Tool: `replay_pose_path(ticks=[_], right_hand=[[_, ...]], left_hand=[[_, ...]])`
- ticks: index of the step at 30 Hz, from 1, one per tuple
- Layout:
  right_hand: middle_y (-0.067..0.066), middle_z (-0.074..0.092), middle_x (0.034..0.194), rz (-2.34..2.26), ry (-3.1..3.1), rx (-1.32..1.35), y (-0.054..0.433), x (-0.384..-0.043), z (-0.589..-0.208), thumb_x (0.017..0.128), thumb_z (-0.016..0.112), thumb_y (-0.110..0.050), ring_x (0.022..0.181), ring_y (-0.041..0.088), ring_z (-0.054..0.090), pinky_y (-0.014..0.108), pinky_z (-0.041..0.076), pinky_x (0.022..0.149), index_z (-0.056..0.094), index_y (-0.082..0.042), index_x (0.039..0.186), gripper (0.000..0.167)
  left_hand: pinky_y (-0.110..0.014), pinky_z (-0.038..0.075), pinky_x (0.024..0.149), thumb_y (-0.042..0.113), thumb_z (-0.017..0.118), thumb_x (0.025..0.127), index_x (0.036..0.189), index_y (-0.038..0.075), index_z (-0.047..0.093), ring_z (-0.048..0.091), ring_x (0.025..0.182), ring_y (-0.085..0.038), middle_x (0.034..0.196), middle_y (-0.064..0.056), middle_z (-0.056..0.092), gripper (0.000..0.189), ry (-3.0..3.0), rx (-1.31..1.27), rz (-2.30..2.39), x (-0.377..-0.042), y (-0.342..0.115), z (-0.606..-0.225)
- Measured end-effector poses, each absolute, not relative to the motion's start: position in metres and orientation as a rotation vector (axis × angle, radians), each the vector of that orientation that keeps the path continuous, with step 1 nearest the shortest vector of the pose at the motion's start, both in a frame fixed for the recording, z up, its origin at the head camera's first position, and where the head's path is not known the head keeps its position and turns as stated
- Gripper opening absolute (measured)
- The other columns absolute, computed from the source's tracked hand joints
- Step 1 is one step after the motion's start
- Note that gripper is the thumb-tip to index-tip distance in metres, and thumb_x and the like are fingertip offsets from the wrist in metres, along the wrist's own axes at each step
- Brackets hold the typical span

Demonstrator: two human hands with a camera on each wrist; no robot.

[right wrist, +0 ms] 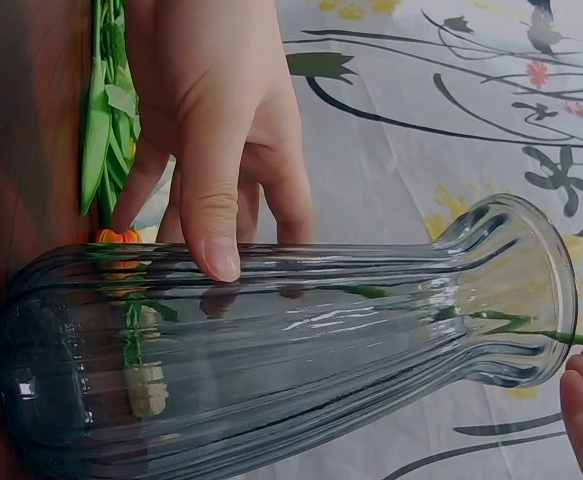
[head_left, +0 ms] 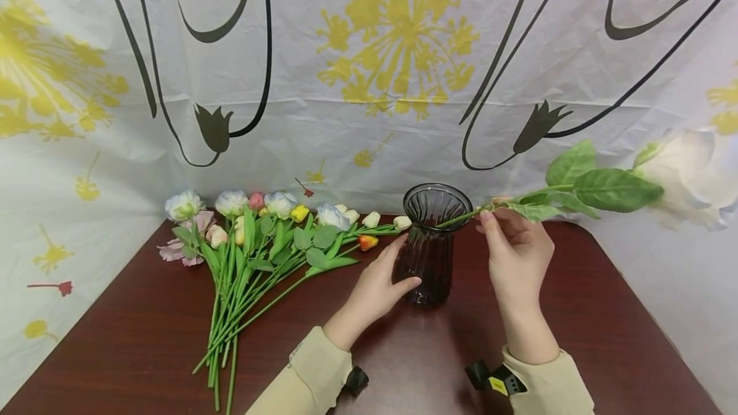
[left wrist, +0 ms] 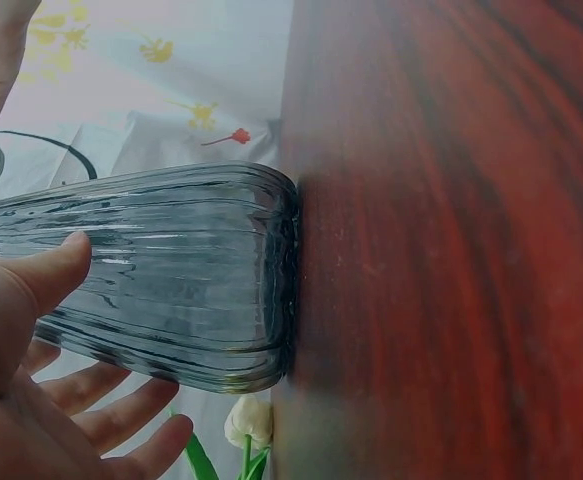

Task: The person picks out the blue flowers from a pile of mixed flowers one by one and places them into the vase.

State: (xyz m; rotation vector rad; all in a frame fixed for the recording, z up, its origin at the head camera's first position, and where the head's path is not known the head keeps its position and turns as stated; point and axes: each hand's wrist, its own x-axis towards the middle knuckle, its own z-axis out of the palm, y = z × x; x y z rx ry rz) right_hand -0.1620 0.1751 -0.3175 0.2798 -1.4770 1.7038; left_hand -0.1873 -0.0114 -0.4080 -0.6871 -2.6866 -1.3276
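Observation:
A ribbed dark glass vase (head_left: 428,261) with a flared mouth stands upright on the table. My left hand (head_left: 375,287) is at its left side; in the left wrist view the thumb lies against the glass and the other fingers spread out, nearly straight. With thumb and fingertips, my right hand (head_left: 519,252) pinches the green stem of a large white rose (head_left: 686,178) to the right of the vase. The stem (right wrist: 581,340) slants through the vase mouth, its lower part inside. The rose's bloom and leaves (head_left: 617,189) extend to the right, well above the tabletop.
On the left of the dark red table (head_left: 132,312) lies a loose bunch of flowers (head_left: 271,235), stems toward the front. A white tulip (head_left: 402,223) and an orange tulip (head_left: 368,243) lie near the vase. A printed white cloth (head_left: 357,139) hangs behind the table.

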Motion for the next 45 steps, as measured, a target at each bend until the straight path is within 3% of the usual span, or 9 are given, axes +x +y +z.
replay_pose_path(ticks=[5, 9, 17, 28, 45], right_hand=[[0.003, 0.069, 0.092, 1.575, -1.656, 0.199, 0.173, -0.1614, -0.3188, 0.082, 0.068, 0.011, 0.078, 0.01, 0.065, 0.02, 0.05, 0.071, 0.068, 0.013, 0.097, 0.015], [-0.001, 0.069, 0.09, 1.591, -1.682, 0.187, 0.1715, -0.1611, -0.3199, 0.082, 0.069, 0.011, 0.08, 0.01, 0.065, 0.021, 0.05, 0.073, 0.066, 0.012, 0.104, 0.023], [-0.002, 0.07, 0.092, 1.555, -1.71, 0.199, 0.1712, -0.1622, -0.3237, 0.084, 0.068, 0.007, 0.071, 0.007, 0.064, 0.018, 0.049, 0.068, 0.069, 0.01, 0.103, 0.019], [0.018, 0.067, 0.102, 1.446, -1.807, 0.25, 0.1741, -0.1638, -0.3243, 0.086, 0.066, 0.007, 0.082, 0.004, 0.064, 0.018, 0.049, 0.073, 0.07, 0.007, 0.103, 0.017], [0.013, 0.067, 0.108, 1.389, -1.872, 0.215, 0.1789, -0.1662, -0.3265, 0.086, 0.064, 0.008, 0.096, 0.002, 0.062, 0.017, 0.047, 0.082, 0.069, 0.002, 0.112, 0.027]], left_hand=[[-0.047, 0.042, 0.096, 0.03, 0.07, 0.089, 0.152, 0.021, 0.026, 0.048, 0.125, -0.024, 0.143, -0.004, 0.045, 0.078, -2.688, -0.684, -1.321, -0.1874, -0.0116, -0.4079], [-0.047, 0.041, 0.097, 0.03, 0.07, 0.089, 0.152, 0.022, 0.026, 0.048, 0.125, -0.024, 0.143, -0.004, 0.044, 0.078, -2.694, -0.679, -1.33, -0.187, -0.0115, -0.4076], [-0.048, 0.042, 0.096, 0.031, 0.07, 0.089, 0.153, 0.021, 0.025, 0.047, 0.126, -0.024, 0.145, -0.004, 0.043, 0.079, -2.707, -0.675, -1.341, -0.1877, -0.0107, -0.4082], [-0.047, 0.041, 0.098, 0.031, 0.07, 0.089, 0.153, 0.024, 0.025, 0.046, 0.127, -0.023, 0.145, -0.004, 0.042, 0.079, -2.713, -0.673, -1.343, -0.1871, -0.0114, -0.407], [-0.046, 0.041, 0.098, 0.031, 0.07, 0.089, 0.152, 0.022, 0.025, 0.045, 0.128, -0.022, 0.146, -0.003, 0.041, 0.078, -2.706, -0.68, -1.323, -0.1888, -0.011, -0.4099]])
